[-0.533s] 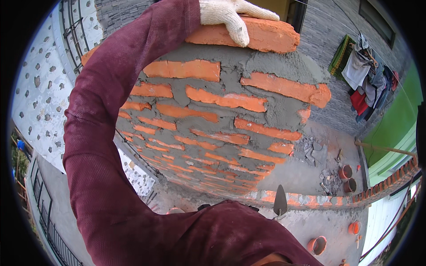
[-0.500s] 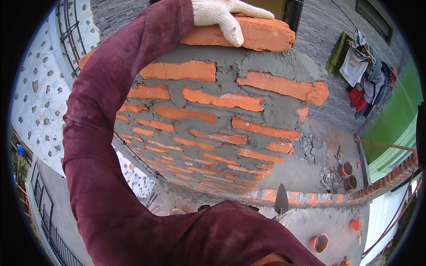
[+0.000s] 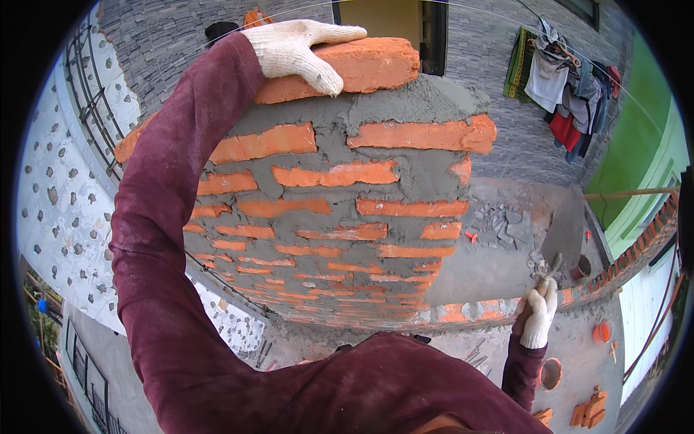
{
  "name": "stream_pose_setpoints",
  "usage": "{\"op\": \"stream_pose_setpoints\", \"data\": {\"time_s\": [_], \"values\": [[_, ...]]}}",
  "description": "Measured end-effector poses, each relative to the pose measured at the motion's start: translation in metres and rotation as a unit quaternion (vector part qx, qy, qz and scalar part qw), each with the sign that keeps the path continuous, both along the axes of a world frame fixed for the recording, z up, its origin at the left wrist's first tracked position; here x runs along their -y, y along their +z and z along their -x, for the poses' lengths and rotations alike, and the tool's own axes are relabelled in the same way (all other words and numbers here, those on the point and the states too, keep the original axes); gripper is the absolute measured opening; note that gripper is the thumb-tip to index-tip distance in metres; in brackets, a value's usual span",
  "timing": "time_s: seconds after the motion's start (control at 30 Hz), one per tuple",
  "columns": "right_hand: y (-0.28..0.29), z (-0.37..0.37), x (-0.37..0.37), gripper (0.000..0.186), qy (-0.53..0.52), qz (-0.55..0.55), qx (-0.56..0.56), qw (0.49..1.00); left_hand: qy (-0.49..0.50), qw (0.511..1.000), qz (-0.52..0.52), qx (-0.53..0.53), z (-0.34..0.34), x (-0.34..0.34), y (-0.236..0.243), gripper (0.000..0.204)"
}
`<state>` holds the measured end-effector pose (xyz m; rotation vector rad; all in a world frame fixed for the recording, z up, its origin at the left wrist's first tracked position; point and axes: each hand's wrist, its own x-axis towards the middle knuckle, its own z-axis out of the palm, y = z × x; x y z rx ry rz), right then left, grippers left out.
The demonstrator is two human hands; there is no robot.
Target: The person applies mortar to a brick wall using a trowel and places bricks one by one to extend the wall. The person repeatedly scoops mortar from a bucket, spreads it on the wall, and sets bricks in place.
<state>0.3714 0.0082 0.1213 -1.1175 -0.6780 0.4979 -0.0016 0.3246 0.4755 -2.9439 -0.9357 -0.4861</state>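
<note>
My left hand [image 3: 298,52], in a cream knit glove, grips an orange brick [image 3: 379,66] on top of the wall. Its fingers stretch over the upper edge and the thumb presses against the near face. Grey mortar [image 3: 426,100] lies under the brick and spreads out past its right end. Low on the right, my right hand [image 3: 538,315], gloved the same way, is closed around the handle of a pointed trowel [image 3: 565,230]. The trowel's grey blade points up and away from the wall.
The brick wall [image 3: 336,173] drops away below me. Clothes [image 3: 571,90] hang at the far right, with a thin line crossing the top. Buckets [image 3: 551,373], stacked bricks [image 3: 589,410] and rubble [image 3: 502,220] lie below on the right. Steel bars [image 3: 90,101] stand at left.
My right hand has come into view on the right with the trowel, whose blade showed lower before. The view has shifted, so the wall and brick appear further left; my left hand stays on the brick.
</note>
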Motion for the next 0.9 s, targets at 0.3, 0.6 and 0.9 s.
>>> {"op": "stream_pose_setpoints", "data": {"time_s": [0.3, 0.6, 0.9], "values": [[0.389, 0.012, -0.092, 0.045, 0.086, -0.291, 0.260, 0.917, 0.046, 0.989, -0.120, 0.076, 0.083, 0.030, -0.015, 0.083], [0.462, 0.191, -0.217, 0.025, 0.249, -0.128, 0.429, 0.859, -0.020, 0.975, -0.194, 0.104, 0.115, 0.010, -0.039, 0.075], [0.431, 0.224, -0.254, 0.028, 0.203, 0.061, 0.525, 0.824, 0.019, 0.973, -0.210, 0.098, 0.112, 0.005, -0.044, 0.076]]}}
